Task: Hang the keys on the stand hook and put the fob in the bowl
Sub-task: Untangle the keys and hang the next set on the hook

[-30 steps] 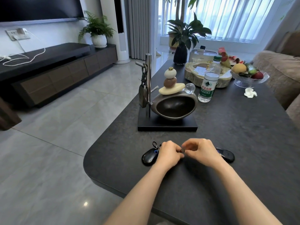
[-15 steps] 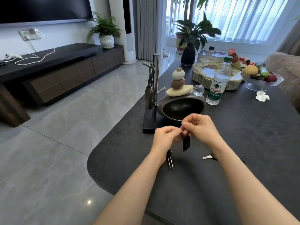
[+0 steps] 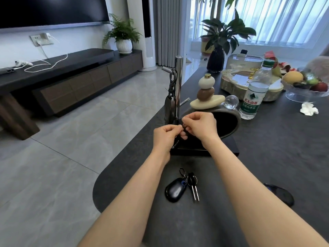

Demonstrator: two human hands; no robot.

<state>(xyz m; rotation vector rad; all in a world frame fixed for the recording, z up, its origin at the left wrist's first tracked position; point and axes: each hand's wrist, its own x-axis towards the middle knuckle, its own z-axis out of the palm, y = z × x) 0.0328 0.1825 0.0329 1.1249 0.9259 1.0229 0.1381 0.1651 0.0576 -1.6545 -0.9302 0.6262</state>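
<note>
Both hands meet in front of the stand, just near of its chrome post (image 3: 178,86), and pinch something small and dark between them. The left hand (image 3: 167,138) is curled with thumb and fingertips closed on the item, and the right hand (image 3: 199,126) is closed on it from the other side, fingers bunched over the near rim of the dark bowl (image 3: 229,122). What exactly they hold is mostly hidden by the fingers (probably a key ring or a small fob being worked apart, though that is a guess). Holding it with two hands this close to the post makes sense if the ring must be opened or lined up with a peg before it goes on. One set already hangs from the upper hook (image 3: 167,69), a dark fob-like piece dangling down the left side of the post. On the counter (image 3: 267,157), near of the stand base (image 3: 222,150) and between the forearms, lie an oval black fob (image 3: 175,189) and a pair of keys (image 3: 193,186) joined on a ring, untouched for now. Another dark item (image 3: 281,192) shows at the right, partly behind the right forearm. The stacked stones (image 3: 206,93) and the water bottle (image 3: 254,90) stand beyond the bowl, clear of the work.
</note>
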